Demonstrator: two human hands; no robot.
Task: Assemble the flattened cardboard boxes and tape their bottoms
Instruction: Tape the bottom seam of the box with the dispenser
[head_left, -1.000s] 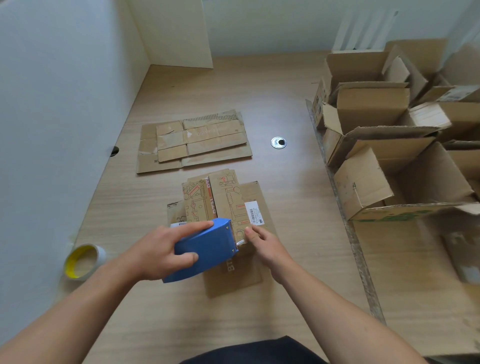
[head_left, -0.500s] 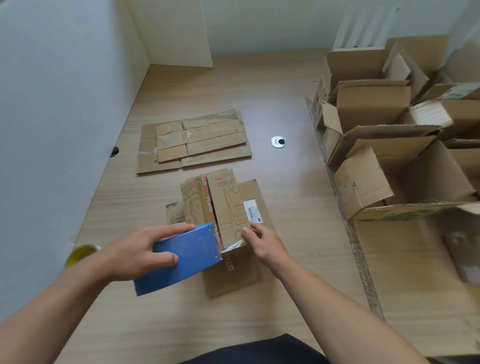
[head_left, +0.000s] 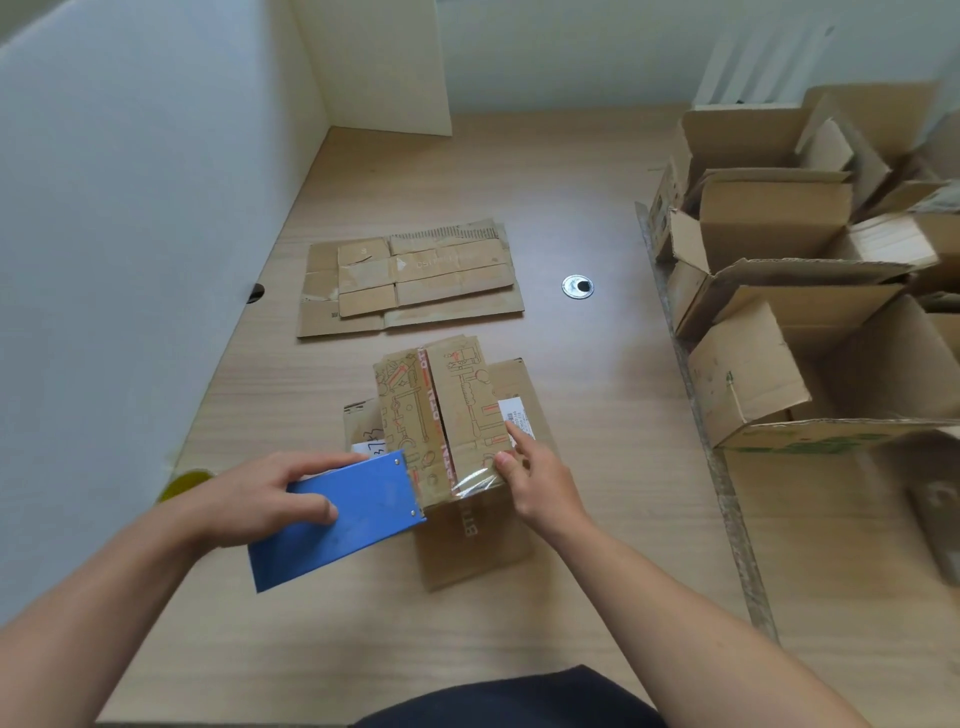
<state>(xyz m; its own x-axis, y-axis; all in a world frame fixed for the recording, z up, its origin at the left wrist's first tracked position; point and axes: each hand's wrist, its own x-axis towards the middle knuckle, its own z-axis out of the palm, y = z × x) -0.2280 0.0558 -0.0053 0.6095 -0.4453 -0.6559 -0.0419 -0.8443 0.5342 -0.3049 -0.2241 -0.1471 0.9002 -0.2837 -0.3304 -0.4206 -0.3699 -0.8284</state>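
Two hands are at work in my head view, both low over the counter (head_left: 597, 571). My left hand (head_left: 260, 501) is clenched around a blue tape dispenser (head_left: 337, 525), thumb on its flat side, fingers over the far edge; the dispenser's front end touches the near left corner of the printed cardboard box (head_left: 447, 415). That box stands on the counter just ahead of me, its closed flaps facing up, on top of a flattened plain box (head_left: 472, 545) that sticks out toward me and to the right. A strip of clear tape (head_left: 475, 480) lies glossy across the near end of the flaps. My right hand (head_left: 537, 491) has no grasp on anything: its grip is released, and the fingertips (head_left: 506, 460) press on the box's near right corner, beside a white label (head_left: 514, 415). Farther off lies a stack of flattened boxes (head_left: 410, 280), well apart from the printed one. A round metal grommet (head_left: 577, 286) sits in the counter to its right. Assembled open boxes (head_left: 779, 291) crowd the right side. A yellow tape roll (head_left: 184, 483) peeks out behind my left wrist
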